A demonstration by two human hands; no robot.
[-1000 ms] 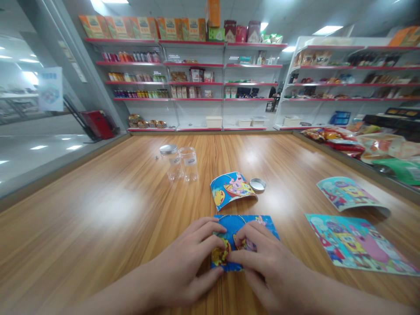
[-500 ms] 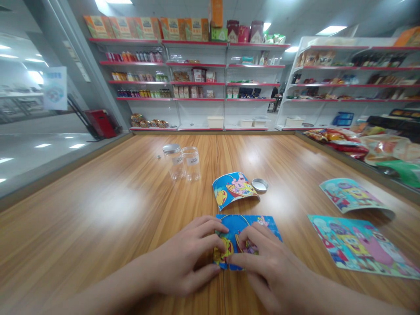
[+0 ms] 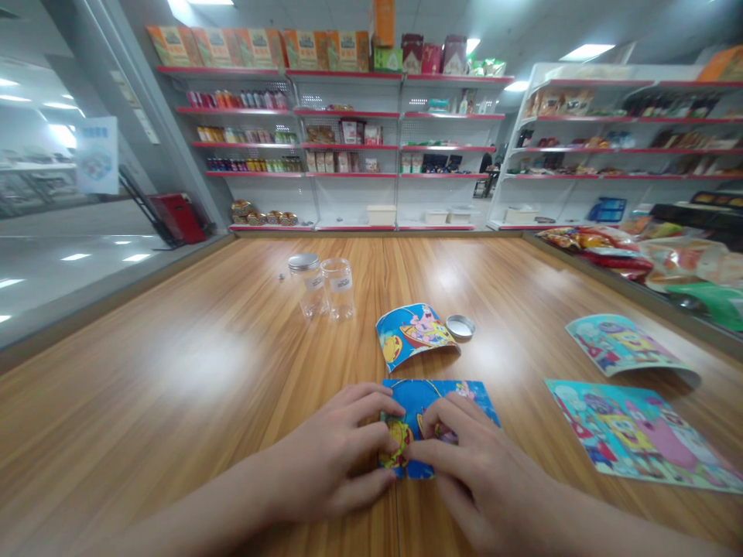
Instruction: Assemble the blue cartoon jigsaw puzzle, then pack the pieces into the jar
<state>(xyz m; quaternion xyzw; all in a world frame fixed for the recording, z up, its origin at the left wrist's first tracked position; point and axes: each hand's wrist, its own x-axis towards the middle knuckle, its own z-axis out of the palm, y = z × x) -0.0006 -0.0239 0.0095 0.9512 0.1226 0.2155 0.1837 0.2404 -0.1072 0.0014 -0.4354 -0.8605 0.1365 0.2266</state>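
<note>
A blue cartoon jigsaw puzzle (image 3: pixel 473 396) lies flat on the wooden table, with a narrow seam open at its lower edge. My left hand (image 3: pixel 342 445) grips its left side, fingers bent over a yellow-printed part and thumb by the lower left corner. From the right, my right hand (image 3: pixel 473 449) holds the lower middle with curled fingers and thumb, covering much of the print. Just beyond the puzzle is a curled picture sheet (image 3: pixel 415 333) with a matching blue design. Behind that sheet's right end sits a silver jar lid (image 3: pixel 460 326).
Two clear jars, a lidded one (image 3: pixel 307 288) and an uncovered one (image 3: pixel 338 290), stand at the back left. To the right lie a flat light-blue cartoon puzzle (image 3: pixel 635 437) and a curled sheet (image 3: pixel 630 344). Snack packets (image 3: pixel 609 251) lie beyond the table's right edge.
My left thumb has shifted slightly right along the puzzle's lower edge. The lower seam looks a little wider. Everything else stays where it was.
</note>
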